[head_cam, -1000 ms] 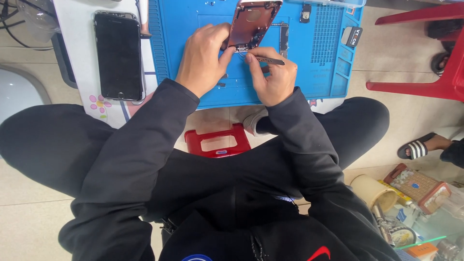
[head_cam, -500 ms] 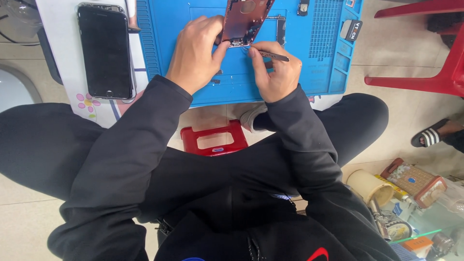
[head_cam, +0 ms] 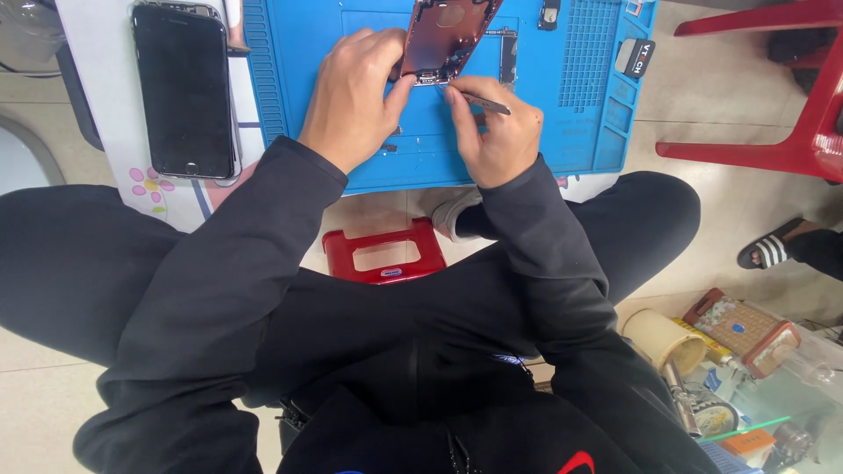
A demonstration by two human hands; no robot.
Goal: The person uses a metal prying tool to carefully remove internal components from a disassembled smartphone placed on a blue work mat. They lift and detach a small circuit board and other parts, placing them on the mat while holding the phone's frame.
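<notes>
**Two hands on an opened phone shell**

Both of our hands work at the near end of a reddish phone housing, which lies tilted on the blue work mat near the top of the view, its upper end cut off by the frame edge. Our left hand rests on the mat with fingers curled, the thumb and forefinger pinching the lower left corner of the housing to steady it. Our right hand is closed round a slim metal tool, held like a pen between thumb and fingertips; its tip meets the bottom edge of the housing, though we cannot tell just which part it touches.

Just right of the housing a narrow dark component lies on the mat. Farther right, by the mat's small compartments, sits a little black-and-white block. Left of the mat a dark-screened phone lies face up on a white cloth with a flower print. Below the table edge, between our knees, a red plastic stool shows. A red chair stands well off to the right, with a striped sandal on the floor beneath it.
</notes>
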